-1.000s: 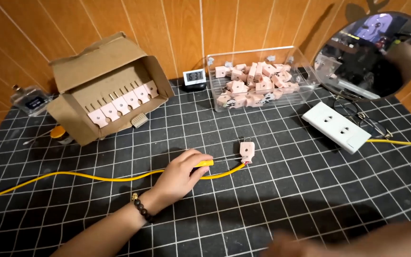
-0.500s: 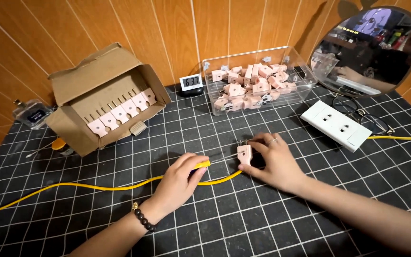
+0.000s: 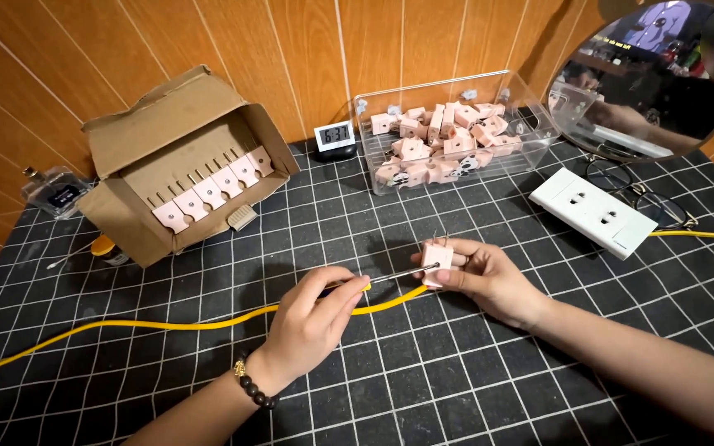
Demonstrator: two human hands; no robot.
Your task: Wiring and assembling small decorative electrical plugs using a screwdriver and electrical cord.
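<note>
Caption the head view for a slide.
Left hand holds a screwdriver to a pink plug in the right hand.

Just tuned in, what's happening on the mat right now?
A person works at a black grid mat. The right hand holds a small pink plug block, while the left hand holds a thin screwdriver with its tip at the block. A yellow cable runs beneath. A clear bin of pink blocks sits behind.

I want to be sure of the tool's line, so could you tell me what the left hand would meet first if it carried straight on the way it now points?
The left hand points right along its thin metal-shafted tool. It would probably first meet the small pink plastic block held by the right hand; the tool tip already seems to touch it, though depth is unclear.
</note>
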